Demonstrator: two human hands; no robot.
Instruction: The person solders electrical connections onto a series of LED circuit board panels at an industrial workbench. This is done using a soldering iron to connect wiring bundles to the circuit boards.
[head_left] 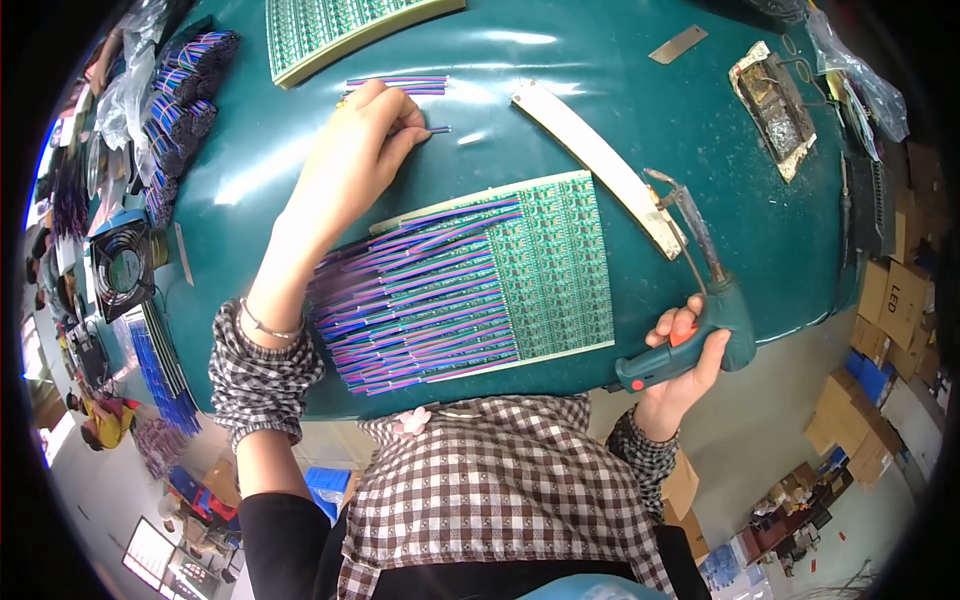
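Observation:
My left hand [365, 135] is over the green mat, its thumb and fingers pinched on a short multi-coloured wire [440, 130] whose tip pokes out to the right. Just beyond it lies a small group of similar wires [420, 86]. In my right hand [680, 375] is a green soldering gun [738, 325] with a red trigger, its metal tip pointing away from me beside a long white strip [600, 165]. Between my hands sits a panel of green circuit boards [560, 270]. Rows of blue, pink and black wires [430, 300] cover its left part.
A stack of circuit board panels [350, 35] stands at the far edge. Wire bundles [185, 100] and a black fan [122, 268] are at left. A soiled metal tray [775, 110] and a flat metal plate [678, 44] lie far right. Cardboard boxes [890, 305] stand beyond the table.

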